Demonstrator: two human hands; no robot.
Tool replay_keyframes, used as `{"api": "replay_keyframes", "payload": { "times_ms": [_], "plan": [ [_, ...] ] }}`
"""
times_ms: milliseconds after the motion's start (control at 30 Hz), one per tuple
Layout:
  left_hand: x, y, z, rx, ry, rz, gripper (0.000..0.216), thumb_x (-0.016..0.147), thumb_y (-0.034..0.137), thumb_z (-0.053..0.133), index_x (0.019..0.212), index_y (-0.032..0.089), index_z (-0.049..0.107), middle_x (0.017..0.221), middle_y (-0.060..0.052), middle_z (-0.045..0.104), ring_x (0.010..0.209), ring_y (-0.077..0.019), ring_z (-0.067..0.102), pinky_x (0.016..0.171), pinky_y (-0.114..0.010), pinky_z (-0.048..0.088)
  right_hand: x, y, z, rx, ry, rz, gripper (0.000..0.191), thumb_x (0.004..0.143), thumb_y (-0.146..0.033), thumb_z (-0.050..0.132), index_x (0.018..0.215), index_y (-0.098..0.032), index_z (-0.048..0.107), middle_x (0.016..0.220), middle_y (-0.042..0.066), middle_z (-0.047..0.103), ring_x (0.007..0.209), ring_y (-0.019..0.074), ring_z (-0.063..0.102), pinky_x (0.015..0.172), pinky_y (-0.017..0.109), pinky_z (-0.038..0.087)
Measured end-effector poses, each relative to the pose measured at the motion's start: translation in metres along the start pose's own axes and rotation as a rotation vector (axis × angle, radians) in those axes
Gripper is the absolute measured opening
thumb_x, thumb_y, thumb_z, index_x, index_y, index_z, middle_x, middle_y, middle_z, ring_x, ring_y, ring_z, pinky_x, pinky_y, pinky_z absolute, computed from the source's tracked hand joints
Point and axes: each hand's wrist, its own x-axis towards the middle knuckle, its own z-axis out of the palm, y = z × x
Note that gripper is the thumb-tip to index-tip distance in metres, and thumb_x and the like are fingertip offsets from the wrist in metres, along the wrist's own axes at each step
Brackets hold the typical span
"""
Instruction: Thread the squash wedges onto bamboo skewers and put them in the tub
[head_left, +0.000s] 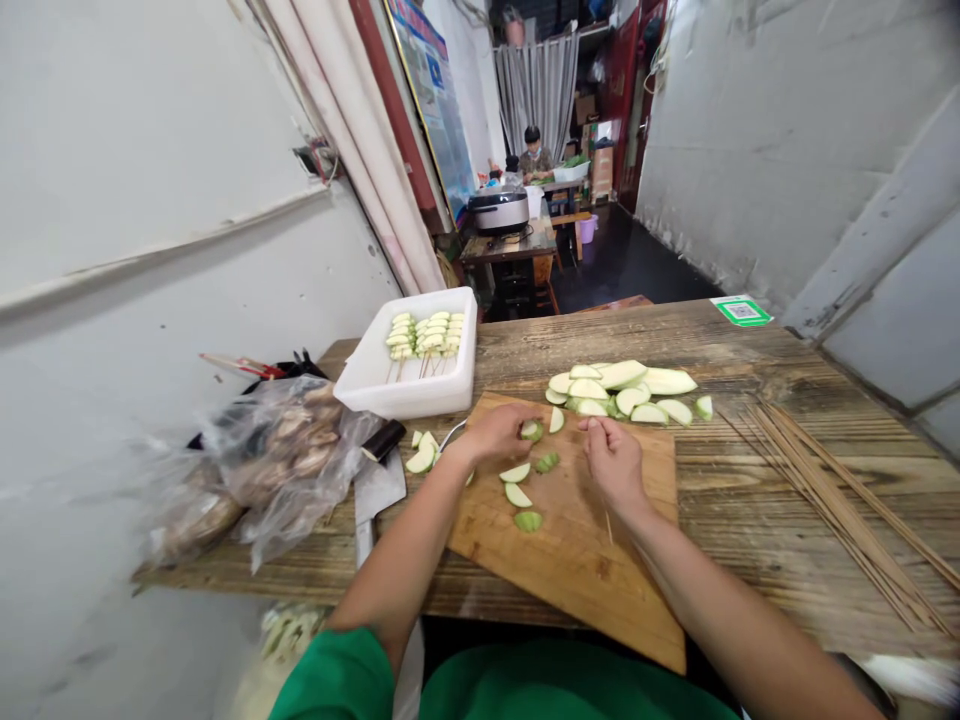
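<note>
My left hand (501,434) is over the far left part of a wooden cutting board (630,580), its fingers closed on a half-moon zucchini slice (532,431). My right hand (613,462) pinches a thin bamboo skewer (608,527), whose lower end shows beneath the palm. Both hands are close together but apart. Between and below them, several loose half-moon slices (517,495) lie on the board, some with green skin up. Along the board's far edge is a heap of cut zucchini pieces (632,400).
A white plastic tub (405,402) holds skewered slices. A cleaver (379,487) lies left of the board, beside plastic bags (289,460). Bare skewers (832,510) are spread at right. Farther back, a cooker (499,212) stands on another table; a person (534,158) sits behind.
</note>
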Motion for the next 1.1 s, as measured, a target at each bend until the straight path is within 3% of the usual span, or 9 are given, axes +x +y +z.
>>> {"api": "replay_keyframes", "payload": {
  "times_ms": [200,300,500,633,800,867,967,1033,1100],
  "plan": [
    [0.008,0.002,0.000,-1.261,0.344,-0.175,0.030,0.072,0.019,0.050,0.100,0.010,0.059,0.094,-0.011,0.064,0.087,-0.0175,0.060,0.081,-0.031,0.045,-0.008,-0.009,0.000,-0.123,-0.049,-0.161,0.026,0.084,-0.030,0.038,0.078,-0.015,0.058,0.056,-0.001,0.051,0.050,0.0108,0.044,0.049,0.020,0.033],
    [0.015,0.004,0.005,-1.456,0.438,-0.205,0.024,0.077,0.023,0.049,0.093,0.009,0.058,0.089,-0.010,0.066,0.088,-0.0165,0.061,0.084,-0.030,0.045,-0.016,-0.010,0.004,-0.190,-0.174,-0.295,0.024,0.084,-0.026,0.038,0.077,-0.016,0.059,0.063,0.001,0.058,0.056,0.0117,0.050,0.054,0.020,0.035],
    [0.016,0.010,0.010,-1.335,0.562,-0.279,0.021,0.077,0.023,0.052,0.095,0.014,0.056,0.089,-0.007,0.066,0.090,-0.0170,0.061,0.083,-0.032,0.046,-0.025,-0.002,0.010,-0.393,-0.298,-0.351,0.027,0.086,-0.026,0.036,0.077,-0.018,0.059,0.057,0.000,0.055,0.050,0.0128,0.049,0.051,0.022,0.033],
    [0.015,0.011,0.010,-1.291,0.629,-0.199,0.025,0.077,0.029,0.052,0.095,0.013,0.055,0.097,-0.011,0.064,0.093,-0.0186,0.060,0.082,-0.033,0.046,-0.025,0.000,0.010,-0.405,-0.315,-0.356,0.027,0.086,-0.027,0.035,0.077,-0.018,0.059,0.057,0.001,0.056,0.050,0.0133,0.050,0.052,0.022,0.034],
    [0.011,0.003,0.016,-0.944,0.681,-0.318,0.030,0.072,0.023,0.056,0.100,0.015,0.054,0.092,-0.008,0.064,0.077,-0.0147,0.062,0.074,-0.030,0.047,-0.023,-0.007,0.007,-0.330,-0.178,-0.327,0.027,0.086,-0.029,0.037,0.076,-0.017,0.058,0.057,-0.001,0.053,0.050,0.0119,0.047,0.052,0.021,0.034],
    [0.006,0.002,0.016,-0.630,0.623,-0.312,0.025,0.071,0.021,0.053,0.095,0.015,0.059,0.091,-0.006,0.065,0.077,-0.0144,0.060,0.075,-0.029,0.046,-0.020,-0.008,0.006,-0.289,-0.134,-0.274,0.029,0.087,-0.031,0.036,0.076,-0.016,0.057,0.054,-0.002,0.048,0.048,0.0111,0.043,0.050,0.020,0.033],
    [-0.004,0.004,0.014,-0.206,0.358,-0.170,0.023,0.071,0.019,0.048,0.087,0.018,0.064,0.090,-0.003,0.066,0.082,-0.0149,0.058,0.079,-0.027,0.043,-0.015,-0.007,0.005,-0.239,-0.119,-0.202,0.030,0.087,-0.035,0.035,0.079,-0.016,0.058,0.054,-0.002,0.047,0.048,0.0111,0.042,0.047,0.020,0.033],
    [-0.007,0.006,0.013,-0.068,0.191,-0.140,0.023,0.070,0.019,0.048,0.084,0.019,0.066,0.085,-0.001,0.067,0.080,-0.0153,0.059,0.078,-0.026,0.043,-0.012,-0.005,0.004,-0.212,-0.111,-0.171,0.031,0.086,-0.036,0.036,0.082,-0.016,0.059,0.054,-0.002,0.048,0.049,0.0113,0.043,0.046,0.020,0.033],
    [-0.007,0.006,0.013,-0.014,0.141,-0.155,0.022,0.070,0.023,0.050,0.083,0.019,0.067,0.083,-0.002,0.067,0.078,-0.0165,0.059,0.076,-0.027,0.043,-0.009,-0.003,0.003,-0.183,-0.101,-0.140,0.032,0.086,-0.038,0.036,0.084,-0.016,0.059,0.052,-0.003,0.048,0.047,0.0112,0.042,0.045,0.020,0.032]
  ]
}}
